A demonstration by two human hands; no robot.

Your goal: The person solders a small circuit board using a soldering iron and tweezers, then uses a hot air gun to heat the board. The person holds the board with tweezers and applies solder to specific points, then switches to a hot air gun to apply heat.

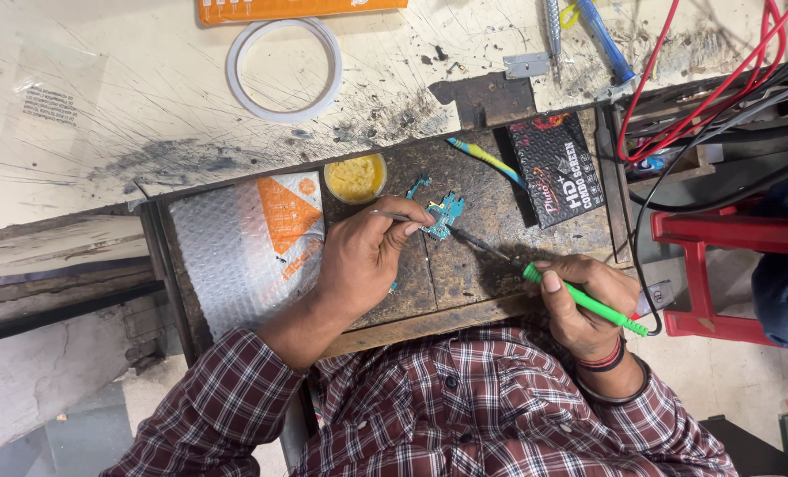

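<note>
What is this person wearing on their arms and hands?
Both arms are in a dark red, white and black checked shirt. The left sleeve is pushed up to about the elbow, the right sleeve reaches close to the wrist. The left hand is bare, with no glove or ring in view. The right hand is bare too, but its wrist carries a red thread and a dark band.

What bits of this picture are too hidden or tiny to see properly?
- Head view: the left hand covers part of the small circuit board, so its lower edge is hidden.
- The tool tip from the right hand holding the green-handled iron is too small to tell whether it touches the board.
- The orange packet is cut off by the top edge.
- The tiny board parts are too small to make out.
</note>
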